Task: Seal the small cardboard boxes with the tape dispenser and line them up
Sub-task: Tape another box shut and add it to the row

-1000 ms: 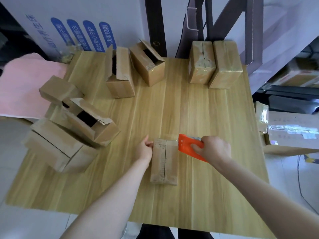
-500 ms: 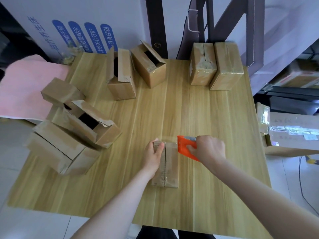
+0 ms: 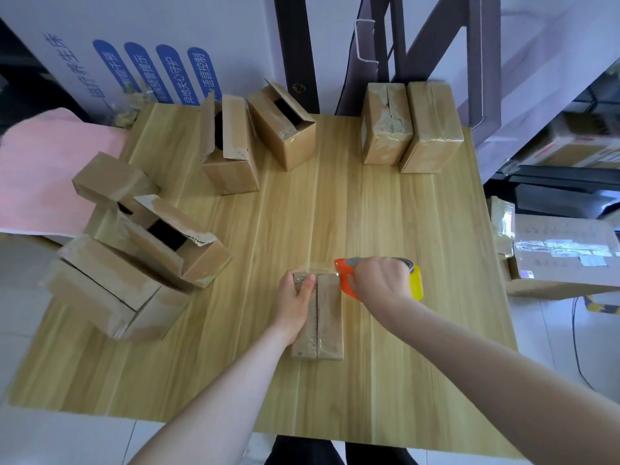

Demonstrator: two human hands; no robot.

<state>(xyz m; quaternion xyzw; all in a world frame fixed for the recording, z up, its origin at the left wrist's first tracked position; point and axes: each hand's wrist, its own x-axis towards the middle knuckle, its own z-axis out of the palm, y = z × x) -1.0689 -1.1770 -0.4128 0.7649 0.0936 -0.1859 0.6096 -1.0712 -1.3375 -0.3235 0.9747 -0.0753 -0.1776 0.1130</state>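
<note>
A small closed cardboard box point(image 3: 327, 323) lies lengthwise near the middle of the wooden table point(image 3: 402, 229). My left hand point(image 3: 297, 302) rests on the box's far left part, fingers curled over its top edge. My right hand point(image 3: 380, 285) grips an orange and yellow tape dispenser point(image 3: 416, 285) at the box's far right corner; a clear strip of tape runs across the far end. Two sealed boxes point(image 3: 411, 129) stand side by side at the back right.
Two open boxes point(image 3: 258, 139) stand at the back centre. A pile of several open boxes point(image 3: 134, 246) fills the left side. A pink cloth point(image 3: 43, 176) lies off the left edge. Larger cartons point(image 3: 563, 256) sit on the floor at right.
My left hand moved from the box's left side up onto its top. The right hand turned the dispenser, so its yellow end now shows, at the box's far end.
</note>
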